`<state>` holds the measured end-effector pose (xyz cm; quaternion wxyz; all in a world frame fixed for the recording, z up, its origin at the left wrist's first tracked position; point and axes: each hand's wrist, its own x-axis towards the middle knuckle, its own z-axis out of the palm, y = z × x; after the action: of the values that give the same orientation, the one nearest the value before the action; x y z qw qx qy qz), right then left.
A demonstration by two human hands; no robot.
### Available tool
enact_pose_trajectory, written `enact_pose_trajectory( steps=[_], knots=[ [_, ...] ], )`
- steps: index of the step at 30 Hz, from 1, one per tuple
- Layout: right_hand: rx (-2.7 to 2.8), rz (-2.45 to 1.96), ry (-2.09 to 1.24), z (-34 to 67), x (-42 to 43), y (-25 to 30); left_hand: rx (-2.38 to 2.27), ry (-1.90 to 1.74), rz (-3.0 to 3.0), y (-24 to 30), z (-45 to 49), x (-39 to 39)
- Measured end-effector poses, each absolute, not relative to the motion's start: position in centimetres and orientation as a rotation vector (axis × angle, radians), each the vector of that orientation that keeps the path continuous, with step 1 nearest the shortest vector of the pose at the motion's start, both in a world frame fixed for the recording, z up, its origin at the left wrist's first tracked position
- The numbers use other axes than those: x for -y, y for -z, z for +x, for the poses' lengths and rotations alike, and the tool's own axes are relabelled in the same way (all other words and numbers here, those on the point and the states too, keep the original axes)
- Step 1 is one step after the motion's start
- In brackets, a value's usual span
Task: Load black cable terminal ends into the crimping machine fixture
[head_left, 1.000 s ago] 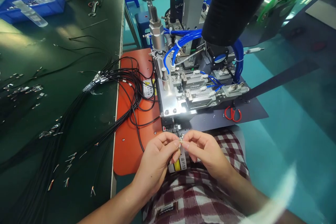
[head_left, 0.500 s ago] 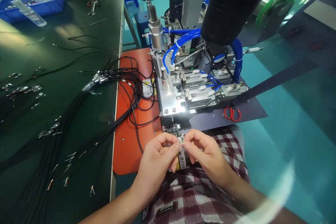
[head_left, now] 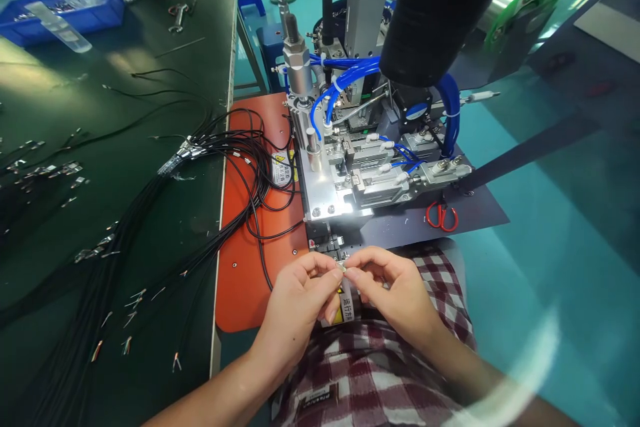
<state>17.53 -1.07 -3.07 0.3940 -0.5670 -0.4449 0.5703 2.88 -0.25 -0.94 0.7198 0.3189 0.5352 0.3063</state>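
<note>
Between my left hand (head_left: 295,303) and right hand (head_left: 395,287) I pinch thin, pale wire (head_left: 342,266); only a tiny whitish bit shows, the rest covered, its exact lie too small to tell.

A small label (head_left: 346,309) with yellow on it is peeking out between the left hand (head_left: 299,297) and the right hand (head_left: 397,287). It is showing the Chinese signs 运行方, and any more are hiding at its edge. A dark tag (head_left: 320,396) is sitting on the red and white checked cloth (head_left: 370,373). Its pale letters are starting with "Pf", but the rest is looking too blurry. On the orange plate (head_left: 243,303), a white and yellow warning sign (head_left: 281,169) is showing a triangle and tiny Chinese writing.
</note>
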Motion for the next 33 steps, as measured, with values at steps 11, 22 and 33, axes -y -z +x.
enact_pose_trajectory(
  steps=[11, 22, 33],
  knots=[
    [0.915, -1.247, -1.761, 17.6, 0.5, 3.3, -1.165, -0.692, 0.705, 1.1, 2.9, 0.5],
    [0.849, -1.229, -1.791, 17.6, 0.7, 3.4, -1.112, -0.750, 0.718, 1.2, 3.1, 0.6],
    [0.830, -1.151, -1.806, 17.6, 1.2, 4.0, -1.092, -0.703, 0.706, 0.7, 2.9, 0.3]
  ],
)
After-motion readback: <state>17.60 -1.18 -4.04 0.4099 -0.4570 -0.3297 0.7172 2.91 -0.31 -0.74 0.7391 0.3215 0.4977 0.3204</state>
